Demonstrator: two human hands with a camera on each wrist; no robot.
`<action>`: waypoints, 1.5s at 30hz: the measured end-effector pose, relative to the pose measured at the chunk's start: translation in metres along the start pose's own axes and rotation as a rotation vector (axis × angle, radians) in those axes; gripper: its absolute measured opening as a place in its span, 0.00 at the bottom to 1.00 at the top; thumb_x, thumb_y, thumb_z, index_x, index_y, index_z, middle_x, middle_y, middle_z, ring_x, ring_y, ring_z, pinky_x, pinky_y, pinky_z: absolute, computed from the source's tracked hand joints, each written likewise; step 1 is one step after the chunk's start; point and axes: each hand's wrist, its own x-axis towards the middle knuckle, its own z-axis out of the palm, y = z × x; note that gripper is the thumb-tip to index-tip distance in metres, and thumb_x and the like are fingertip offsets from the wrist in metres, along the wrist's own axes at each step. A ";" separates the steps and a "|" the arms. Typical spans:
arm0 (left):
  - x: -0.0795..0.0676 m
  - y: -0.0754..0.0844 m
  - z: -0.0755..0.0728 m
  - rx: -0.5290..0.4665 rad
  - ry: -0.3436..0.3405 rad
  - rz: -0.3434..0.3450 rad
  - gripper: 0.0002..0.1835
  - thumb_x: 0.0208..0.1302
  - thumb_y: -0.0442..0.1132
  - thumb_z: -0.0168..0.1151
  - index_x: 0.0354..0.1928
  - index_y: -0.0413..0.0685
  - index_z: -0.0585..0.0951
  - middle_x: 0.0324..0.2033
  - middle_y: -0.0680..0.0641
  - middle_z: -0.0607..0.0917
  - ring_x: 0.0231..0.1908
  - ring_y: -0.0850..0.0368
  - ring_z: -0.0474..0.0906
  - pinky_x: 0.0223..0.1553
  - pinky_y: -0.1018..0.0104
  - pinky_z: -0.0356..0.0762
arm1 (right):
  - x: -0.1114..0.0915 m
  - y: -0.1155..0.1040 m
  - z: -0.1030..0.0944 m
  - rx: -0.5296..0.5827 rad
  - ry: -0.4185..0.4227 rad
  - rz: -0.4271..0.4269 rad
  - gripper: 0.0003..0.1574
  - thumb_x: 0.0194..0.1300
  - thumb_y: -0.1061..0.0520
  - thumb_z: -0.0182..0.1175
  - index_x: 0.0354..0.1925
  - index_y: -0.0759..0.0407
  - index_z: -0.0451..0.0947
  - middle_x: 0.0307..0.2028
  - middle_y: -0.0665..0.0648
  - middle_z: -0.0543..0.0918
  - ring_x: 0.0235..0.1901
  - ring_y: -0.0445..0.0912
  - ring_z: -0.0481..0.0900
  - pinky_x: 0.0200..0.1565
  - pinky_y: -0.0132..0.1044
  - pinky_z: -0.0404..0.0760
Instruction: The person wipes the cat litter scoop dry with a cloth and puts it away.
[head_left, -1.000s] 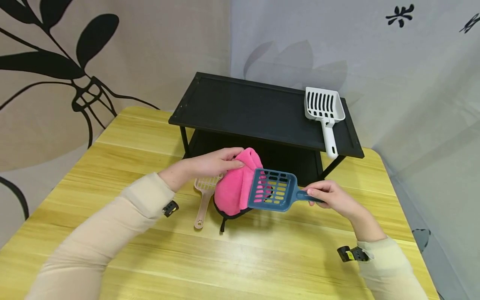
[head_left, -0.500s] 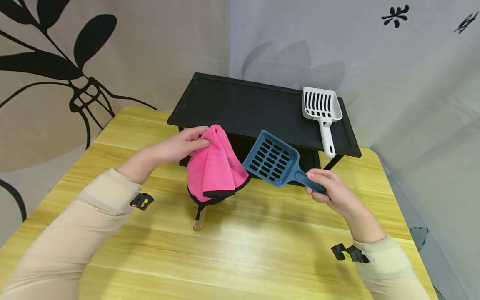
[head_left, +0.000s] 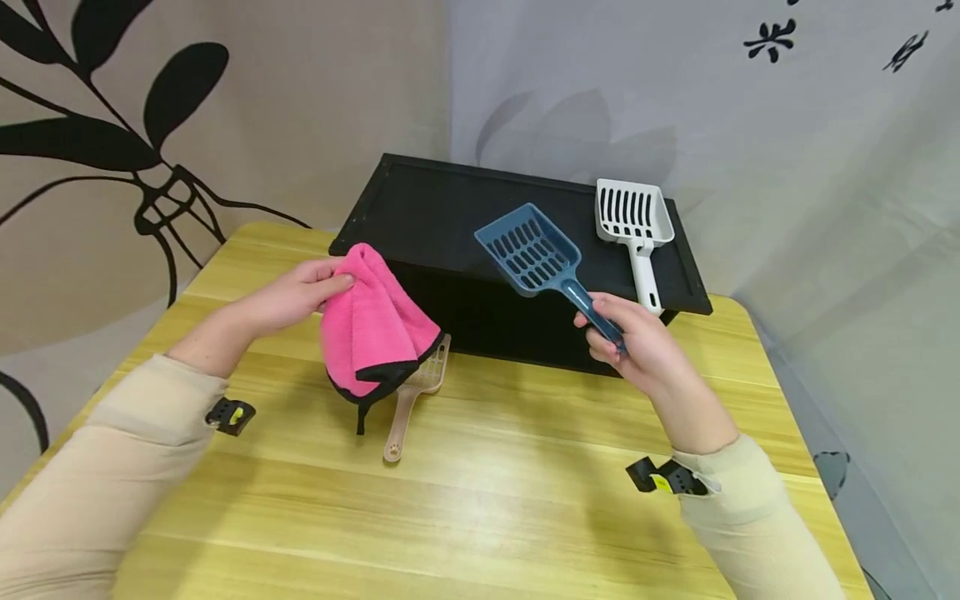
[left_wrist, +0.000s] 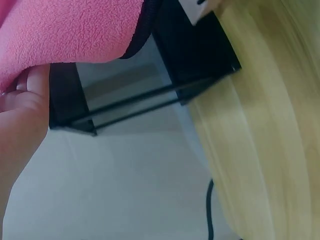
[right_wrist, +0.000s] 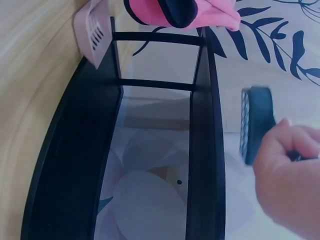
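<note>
My left hand (head_left: 288, 298) pinches the top of a pink cloth (head_left: 367, 325) with black edging and a small black loop, which hangs down over the table. In the left wrist view the cloth (left_wrist: 75, 30) fills the upper left corner. A blue slotted litter scoop (head_left: 567, 283) is gripped by the handle in my right hand (head_left: 641, 342). Its head is raised and overlaps the black shelf in the head view. On the table lies a beige-pink litter scoop (head_left: 403, 412), its slotted head partly hidden behind the cloth.
A low black two-tier shelf (head_left: 457, 200) stands at the back of the wooden table (head_left: 465, 500). On its right end rests a white litter scoop (head_left: 642, 271), handle sticking out over the front edge. Patterned fabric (head_left: 315, 100) hangs behind the table.
The cloth, earlier close against the blue scoop, has moved left with my left hand. My right hand has raised the blue scoop up and away. More of the beige-pink scoop shows than half a second ago.
</note>
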 end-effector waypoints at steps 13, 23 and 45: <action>-0.012 -0.017 -0.007 0.000 0.027 -0.038 0.20 0.74 0.42 0.40 0.57 0.33 0.66 0.32 0.57 0.76 0.33 0.67 0.74 0.40 0.73 0.75 | 0.016 -0.005 0.009 -0.009 0.183 0.106 0.19 0.75 0.59 0.34 0.60 0.64 0.56 0.32 0.47 0.74 0.18 0.36 0.63 0.25 0.27 0.60; -0.014 -0.022 -0.009 0.063 0.058 -0.051 0.17 0.74 0.43 0.40 0.53 0.37 0.68 0.31 0.53 0.74 0.32 0.65 0.73 0.38 0.71 0.74 | 0.002 -0.007 0.003 0.043 0.126 0.096 0.15 0.72 0.62 0.37 0.56 0.64 0.58 0.26 0.49 0.68 0.20 0.38 0.63 0.24 0.27 0.62; -0.012 -0.034 -0.007 0.114 0.115 -0.111 0.22 0.74 0.43 0.40 0.63 0.37 0.64 0.38 0.47 0.75 0.34 0.65 0.72 0.38 0.72 0.73 | 0.016 0.000 0.014 0.261 0.268 0.122 0.24 0.71 0.62 0.46 0.63 0.62 0.59 0.34 0.52 0.77 0.33 0.42 0.81 0.40 0.30 0.81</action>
